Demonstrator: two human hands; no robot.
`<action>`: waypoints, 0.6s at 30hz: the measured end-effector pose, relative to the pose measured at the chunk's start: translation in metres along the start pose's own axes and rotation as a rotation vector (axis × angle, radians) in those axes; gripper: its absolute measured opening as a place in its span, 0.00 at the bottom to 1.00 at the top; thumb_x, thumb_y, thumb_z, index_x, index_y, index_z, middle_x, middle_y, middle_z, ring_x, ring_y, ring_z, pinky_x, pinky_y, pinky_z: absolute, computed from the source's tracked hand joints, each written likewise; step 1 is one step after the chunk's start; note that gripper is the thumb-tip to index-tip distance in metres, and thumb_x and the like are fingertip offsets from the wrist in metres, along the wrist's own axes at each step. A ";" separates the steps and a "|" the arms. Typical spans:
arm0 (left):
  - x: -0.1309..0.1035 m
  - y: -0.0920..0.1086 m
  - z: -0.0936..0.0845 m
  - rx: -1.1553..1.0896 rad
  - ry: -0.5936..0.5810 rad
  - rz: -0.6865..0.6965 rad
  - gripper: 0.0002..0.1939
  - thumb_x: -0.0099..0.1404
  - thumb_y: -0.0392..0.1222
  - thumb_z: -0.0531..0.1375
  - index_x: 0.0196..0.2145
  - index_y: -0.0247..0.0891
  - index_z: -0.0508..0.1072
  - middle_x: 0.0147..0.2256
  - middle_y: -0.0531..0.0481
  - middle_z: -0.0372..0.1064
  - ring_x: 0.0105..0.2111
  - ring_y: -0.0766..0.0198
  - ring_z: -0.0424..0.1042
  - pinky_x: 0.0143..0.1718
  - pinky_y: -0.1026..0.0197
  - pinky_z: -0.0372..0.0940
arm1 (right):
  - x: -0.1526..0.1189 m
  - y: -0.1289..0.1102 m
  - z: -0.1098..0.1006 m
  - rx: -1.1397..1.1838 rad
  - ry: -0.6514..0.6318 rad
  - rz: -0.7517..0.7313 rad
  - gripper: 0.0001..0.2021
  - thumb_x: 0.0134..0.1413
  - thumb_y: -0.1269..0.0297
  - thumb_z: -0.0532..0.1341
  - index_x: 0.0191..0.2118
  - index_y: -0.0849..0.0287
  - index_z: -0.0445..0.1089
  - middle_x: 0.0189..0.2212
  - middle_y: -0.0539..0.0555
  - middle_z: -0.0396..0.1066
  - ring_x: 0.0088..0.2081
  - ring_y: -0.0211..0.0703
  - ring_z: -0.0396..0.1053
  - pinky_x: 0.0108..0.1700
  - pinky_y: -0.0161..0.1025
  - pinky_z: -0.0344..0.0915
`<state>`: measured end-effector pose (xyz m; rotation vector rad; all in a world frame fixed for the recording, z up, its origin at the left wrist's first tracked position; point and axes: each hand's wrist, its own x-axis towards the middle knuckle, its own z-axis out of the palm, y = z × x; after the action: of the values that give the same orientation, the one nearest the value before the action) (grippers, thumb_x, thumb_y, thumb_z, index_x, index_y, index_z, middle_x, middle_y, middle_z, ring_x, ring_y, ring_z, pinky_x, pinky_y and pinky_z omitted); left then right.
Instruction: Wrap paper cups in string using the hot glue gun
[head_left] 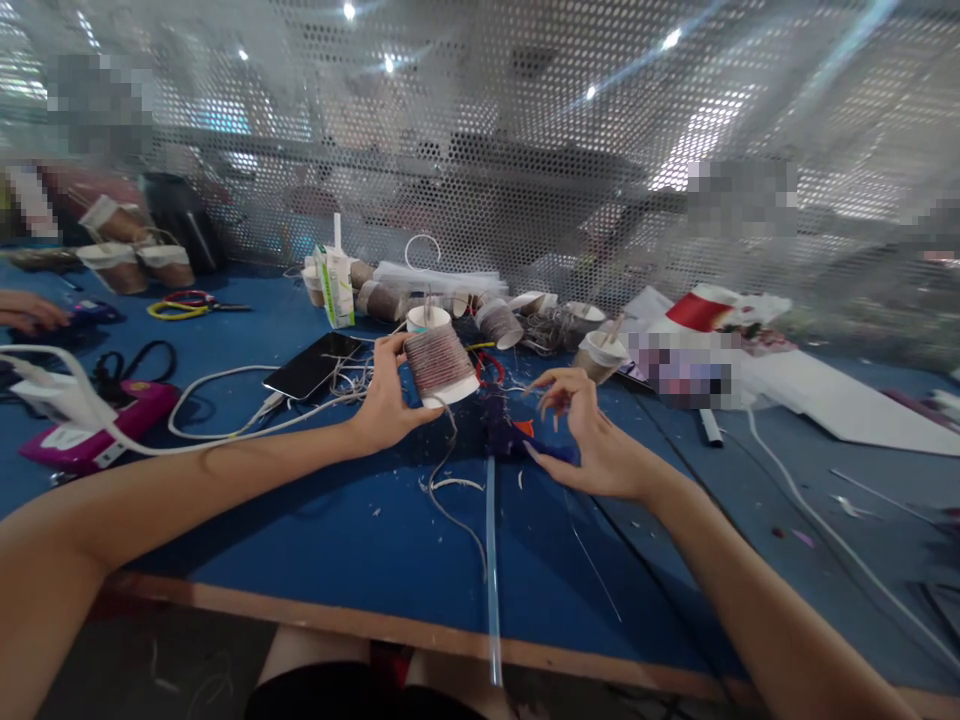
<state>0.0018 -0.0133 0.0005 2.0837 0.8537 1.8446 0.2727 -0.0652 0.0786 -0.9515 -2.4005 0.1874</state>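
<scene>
My left hand grips a paper cup wrapped in rows of brownish-grey cord, tilted above the table. From the cup a loose cord tail hangs down toward the tabletop. My right hand is raised to the right of the cup, fingers apart and bent, with nothing visible in it. Just left of its fingers lies a dark blue glue gun with an orange trigger. A long clear glue stick sticks out of the gun and past the table's front edge.
Several cord-wrapped cups lie at the back by a perforated metal screen. A phone with a white cable, a magenta power strip and pliers are on the left. Another person's hand shows far left. White card lies right.
</scene>
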 end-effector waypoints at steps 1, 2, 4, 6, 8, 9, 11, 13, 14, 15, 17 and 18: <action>0.000 0.000 0.000 -0.002 -0.002 -0.004 0.45 0.44 0.39 0.71 0.56 0.44 0.54 0.53 0.43 0.54 0.56 0.47 0.60 0.55 0.41 0.66 | 0.000 -0.004 0.003 0.107 0.017 0.001 0.18 0.51 0.63 0.63 0.42 0.53 0.52 0.47 0.59 0.58 0.41 0.46 0.64 0.43 0.46 0.68; 0.000 0.001 0.000 -0.004 -0.006 -0.010 0.45 0.44 0.39 0.71 0.56 0.44 0.54 0.53 0.43 0.54 0.56 0.47 0.60 0.55 0.41 0.65 | 0.000 -0.009 0.007 0.218 0.027 0.014 0.15 0.53 0.63 0.61 0.40 0.52 0.51 0.47 0.58 0.58 0.42 0.46 0.64 0.45 0.47 0.67; 0.001 0.001 -0.001 -0.006 -0.015 -0.015 0.44 0.44 0.39 0.71 0.56 0.44 0.55 0.53 0.43 0.54 0.56 0.46 0.60 0.55 0.40 0.65 | -0.001 -0.019 0.018 0.417 0.028 0.069 0.12 0.57 0.61 0.59 0.38 0.52 0.51 0.49 0.58 0.60 0.49 0.48 0.63 0.51 0.49 0.65; 0.001 0.002 -0.001 -0.010 -0.029 -0.001 0.44 0.45 0.40 0.71 0.57 0.43 0.54 0.53 0.43 0.54 0.55 0.46 0.60 0.54 0.41 0.65 | -0.001 -0.029 0.029 0.561 -0.037 0.140 0.12 0.60 0.57 0.58 0.37 0.53 0.52 0.54 0.59 0.60 0.57 0.51 0.60 0.56 0.53 0.61; 0.001 0.003 0.000 -0.008 -0.045 0.018 0.45 0.46 0.42 0.71 0.57 0.43 0.54 0.52 0.43 0.54 0.55 0.46 0.60 0.54 0.41 0.66 | 0.000 -0.038 0.036 0.655 -0.119 0.180 0.13 0.60 0.53 0.58 0.35 0.53 0.53 0.55 0.60 0.62 0.59 0.52 0.59 0.58 0.55 0.59; 0.001 0.003 0.000 -0.004 -0.055 0.025 0.45 0.46 0.42 0.71 0.57 0.43 0.54 0.52 0.42 0.54 0.55 0.46 0.60 0.55 0.40 0.65 | 0.000 -0.041 0.038 0.677 -0.148 0.187 0.14 0.60 0.52 0.59 0.34 0.54 0.55 0.54 0.60 0.64 0.58 0.53 0.59 0.57 0.55 0.59; 0.002 0.004 0.001 0.009 -0.089 0.025 0.44 0.46 0.42 0.71 0.57 0.42 0.55 0.51 0.42 0.55 0.54 0.46 0.60 0.56 0.39 0.64 | 0.001 -0.045 0.038 0.723 -0.171 0.192 0.14 0.59 0.51 0.60 0.33 0.55 0.58 0.51 0.59 0.66 0.57 0.53 0.61 0.57 0.54 0.58; 0.002 0.006 0.001 0.021 -0.134 0.007 0.43 0.46 0.42 0.71 0.56 0.42 0.56 0.51 0.42 0.55 0.54 0.46 0.60 0.57 0.37 0.62 | 0.002 -0.047 0.038 0.825 -0.189 0.205 0.14 0.59 0.50 0.60 0.31 0.56 0.62 0.48 0.58 0.68 0.53 0.50 0.64 0.55 0.51 0.60; 0.003 0.007 0.001 0.025 -0.155 -0.005 0.42 0.46 0.42 0.71 0.56 0.42 0.56 0.51 0.42 0.56 0.54 0.46 0.61 0.57 0.37 0.62 | 0.003 -0.047 0.038 0.895 -0.190 0.219 0.14 0.59 0.51 0.60 0.31 0.56 0.63 0.45 0.57 0.70 0.50 0.48 0.66 0.52 0.49 0.61; 0.003 0.008 0.001 0.028 -0.169 -0.016 0.42 0.46 0.42 0.71 0.55 0.42 0.57 0.51 0.42 0.56 0.54 0.46 0.61 0.57 0.36 0.61 | 0.004 -0.047 0.038 0.964 -0.178 0.238 0.14 0.59 0.51 0.60 0.31 0.57 0.65 0.42 0.56 0.70 0.46 0.45 0.67 0.49 0.46 0.62; 0.003 0.010 0.001 0.031 -0.186 -0.030 0.41 0.46 0.42 0.71 0.55 0.41 0.57 0.50 0.42 0.57 0.53 0.47 0.61 0.57 0.36 0.62 | 0.006 -0.048 0.038 1.061 -0.135 0.288 0.12 0.57 0.53 0.63 0.32 0.57 0.68 0.34 0.53 0.70 0.38 0.41 0.67 0.43 0.42 0.63; 0.004 0.011 0.001 0.030 -0.194 -0.034 0.40 0.46 0.43 0.71 0.54 0.41 0.58 0.50 0.42 0.58 0.53 0.47 0.62 0.57 0.37 0.62 | 0.006 -0.048 0.038 1.096 -0.102 0.315 0.11 0.55 0.55 0.64 0.32 0.57 0.69 0.32 0.51 0.69 0.35 0.39 0.66 0.41 0.40 0.62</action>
<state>0.0062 -0.0199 0.0091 2.2081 0.8663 1.5896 0.2201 -0.0940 0.0644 -0.7358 -1.7386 1.4932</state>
